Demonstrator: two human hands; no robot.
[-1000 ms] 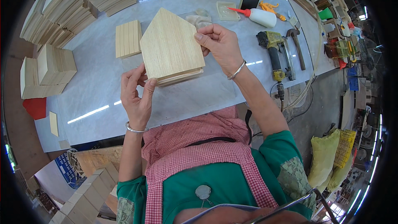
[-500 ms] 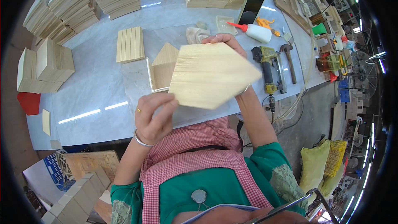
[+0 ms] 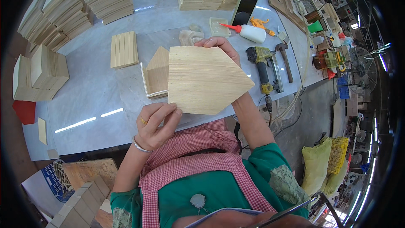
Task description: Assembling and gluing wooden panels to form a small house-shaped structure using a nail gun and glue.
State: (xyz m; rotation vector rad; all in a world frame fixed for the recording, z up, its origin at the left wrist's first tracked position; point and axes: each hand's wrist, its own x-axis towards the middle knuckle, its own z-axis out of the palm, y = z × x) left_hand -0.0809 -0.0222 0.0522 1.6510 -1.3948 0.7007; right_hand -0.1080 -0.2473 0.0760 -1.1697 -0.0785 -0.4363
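Inspection looks like the step in hand: a panel [image 3: 204,80] of pale wood, cut as a five-sided house shape with its point turned to the person's right, is held up flat above the tabletop [image 3: 93,101], between it and the camera. Left hand [image 3: 155,123] pinches the lower left corner, fingers [image 3: 168,112] narrow and closed on the edge. Right hand [image 3: 221,46] grips the top edge, fingers curled over it; most of that hand is hidden behind the wood.

Fine straight grain runs across the face, which shows clean and unmarked, with crisp edges. It seems thin and light, so it should handle easily, though a two-point pinch could let it tilt.

Just behind it on the tabletop lies a stack [image 3: 157,76] of like pieces, partly covered. A likely next move calls for turning the panel or lowering it squarely, both grips kept firm.

Nearby: a slatted block [image 3: 123,50], glue bottle [image 3: 251,33], nail gun [image 3: 263,65], hammer [image 3: 284,59], phone [image 3: 245,7].
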